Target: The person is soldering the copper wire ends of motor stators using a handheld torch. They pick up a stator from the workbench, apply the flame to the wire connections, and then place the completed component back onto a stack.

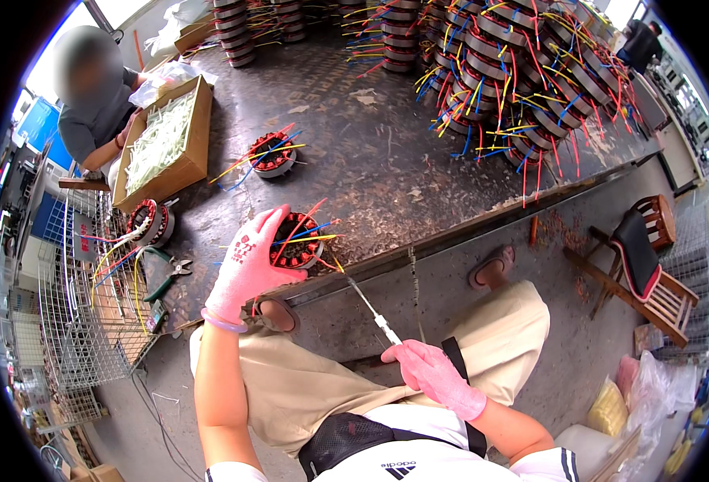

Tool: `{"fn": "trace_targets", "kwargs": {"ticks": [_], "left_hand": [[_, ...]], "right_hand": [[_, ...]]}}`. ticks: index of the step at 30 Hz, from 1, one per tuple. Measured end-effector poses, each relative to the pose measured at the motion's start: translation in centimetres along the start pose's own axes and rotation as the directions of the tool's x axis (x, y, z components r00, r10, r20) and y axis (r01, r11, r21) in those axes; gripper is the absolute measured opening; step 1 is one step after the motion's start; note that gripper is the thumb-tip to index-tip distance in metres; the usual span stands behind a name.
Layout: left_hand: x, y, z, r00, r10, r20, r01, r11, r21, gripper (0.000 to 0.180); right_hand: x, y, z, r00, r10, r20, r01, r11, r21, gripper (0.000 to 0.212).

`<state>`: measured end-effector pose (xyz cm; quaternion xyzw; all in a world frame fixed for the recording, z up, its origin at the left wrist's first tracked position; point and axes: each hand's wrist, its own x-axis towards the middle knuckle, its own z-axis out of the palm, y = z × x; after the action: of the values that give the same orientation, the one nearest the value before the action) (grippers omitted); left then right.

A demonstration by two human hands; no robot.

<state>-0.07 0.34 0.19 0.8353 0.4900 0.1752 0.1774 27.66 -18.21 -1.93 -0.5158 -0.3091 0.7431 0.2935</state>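
Observation:
My left hand (252,261), in a pink glove, grips a stator (297,251) at the table's near edge. Red, blue and yellow wires stick out of its ring. Over my lap my right hand (435,371), also gloved in pink, is closed around the lower end of a slim white rod-like piece (386,328). Its thin upper part reaches up to a yellow and red wire end beside the stator; whether it is a tool or a sleeve on the wire is unclear. Another stator (274,157) lies farther back, and one with white-covered leads (152,223) sits at left.
Green-handled pliers (170,271) lie near the table's left edge. A cardboard box (198,149) holds many white tubes, with a person (97,104) behind it. Stacked stators (499,72) fill the back right. A wooden chair (644,265) stands on the right; a wire rack (89,297) is at left.

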Motion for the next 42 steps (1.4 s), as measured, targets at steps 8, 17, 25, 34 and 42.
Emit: {"fn": "trace_targets", "kwargs": {"ticks": [8, 17, 25, 34, 42], "left_hand": [[-0.2, -0.3, -0.1, 1.000, -0.008, 0.017, 0.008, 1.000, -0.028, 0.100], [-0.2, -0.5, 0.2, 0.999, -0.037, 0.029, 0.037, 0.999, -0.018, 0.103], [-0.1, 0.0, 0.0, 0.999, -0.041, 0.033, 0.041, 0.999, -0.002, 0.100], [0.0, -0.1, 0.0, 0.998, -0.040, 0.044, 0.042, 0.999, -0.024, 0.102], [-0.2, -0.6, 0.2, 1.000, -0.018, 0.025, 0.018, 1.000, -0.009, 0.101]], "right_hand": [[0.2, 0.3, 0.2, 1.000, 0.010, 0.007, -0.010, 1.000, 0.029, 0.032], [0.1, 0.9, -0.3, 1.000, -0.005, 0.003, 0.005, 1.000, 0.029, 0.031], [0.3, 0.0, 0.1, 1.000, 0.009, 0.005, -0.009, 0.999, 0.040, 0.032], [0.0, -0.3, 0.0, 0.999, 0.040, -0.003, -0.040, 0.999, -0.007, 0.032], [0.1, -0.4, 0.3, 1.000, -0.006, -0.008, 0.006, 1.000, -0.001, 0.029]]}}
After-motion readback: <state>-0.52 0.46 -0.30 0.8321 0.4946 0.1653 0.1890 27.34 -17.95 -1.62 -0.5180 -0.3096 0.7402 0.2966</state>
